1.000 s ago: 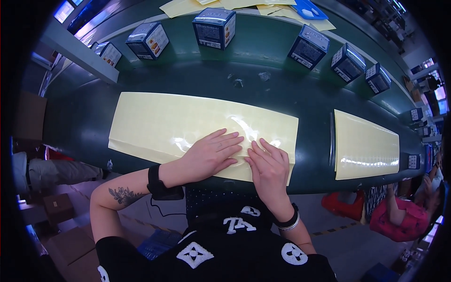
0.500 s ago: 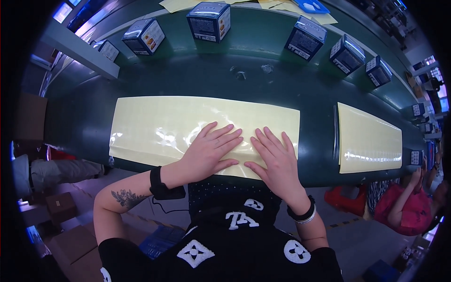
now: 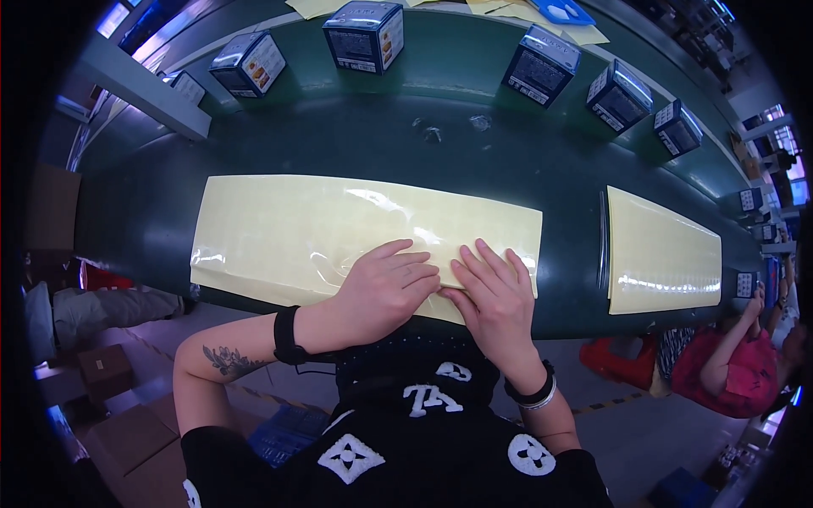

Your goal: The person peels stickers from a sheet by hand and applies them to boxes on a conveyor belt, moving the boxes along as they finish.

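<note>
A long pale-yellow stack of glossy sheets (image 3: 279,220) lies on the dark green work surface (image 3: 339,140) in front of me. My right hand (image 3: 495,292) rests on its right part, fingers spread and stretched out, thumb toward the near edge. Close beside it is my left hand (image 3: 389,288), over the near edge of the sheets. Its fingers are bent and held together, and the thumb is hidden beneath. Whatever it pinches there does not show. Both hands nearly touch at the fingertips.
Farther right lies a second stack of yellow sheets (image 3: 665,254). Several dark blue boxes (image 3: 364,38) stand along the back. Small clear plastic scraps (image 3: 433,134) lie mid-surface. A grey post (image 3: 161,93) rises at left; a person in a pink top (image 3: 745,377) is at right.
My left hand has gone from lying flat to bent, closed fingers and drawn toward the near edge. My right hand stays spread. The blue boxes sit slightly farther left.
</note>
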The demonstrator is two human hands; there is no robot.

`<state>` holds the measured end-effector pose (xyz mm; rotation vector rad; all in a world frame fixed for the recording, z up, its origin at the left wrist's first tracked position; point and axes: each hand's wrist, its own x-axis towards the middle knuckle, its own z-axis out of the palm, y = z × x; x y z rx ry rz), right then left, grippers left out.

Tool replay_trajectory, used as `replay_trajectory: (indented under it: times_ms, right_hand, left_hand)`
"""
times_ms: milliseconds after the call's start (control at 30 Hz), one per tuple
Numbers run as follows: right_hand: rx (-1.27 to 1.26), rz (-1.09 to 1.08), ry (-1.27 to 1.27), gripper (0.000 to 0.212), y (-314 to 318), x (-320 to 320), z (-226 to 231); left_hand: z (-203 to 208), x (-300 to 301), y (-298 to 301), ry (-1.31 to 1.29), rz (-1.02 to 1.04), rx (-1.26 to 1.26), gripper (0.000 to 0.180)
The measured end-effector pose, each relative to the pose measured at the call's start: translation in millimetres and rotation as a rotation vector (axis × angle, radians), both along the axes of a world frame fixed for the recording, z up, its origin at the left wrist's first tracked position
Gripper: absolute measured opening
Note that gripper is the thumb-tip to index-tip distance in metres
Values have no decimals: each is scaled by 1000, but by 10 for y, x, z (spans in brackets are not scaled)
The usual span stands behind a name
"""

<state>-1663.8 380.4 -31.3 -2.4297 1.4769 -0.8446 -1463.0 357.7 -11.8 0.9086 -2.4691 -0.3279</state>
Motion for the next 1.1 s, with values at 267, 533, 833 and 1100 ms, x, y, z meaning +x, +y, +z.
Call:
replay_trajectory:
  times_ms: [267,533,833,1100]
  right_hand:
    - [-11,-29,13,33,26,-41,-12]
    - [62,-33,34,45,36,-234,56]
    - [100,-20,16,57,-30,-591,-32]
    - [84,9,-47,53,-31,-599,-32]
  left_hand:
    - [22,-65,10,66,12,1,16]
    - [161,-161,-69,74,-42,149,15]
    - [774,-1478,-1670,46,-403,141,20]
    - [473,-2502,-3093,-42,-149,-43,21]
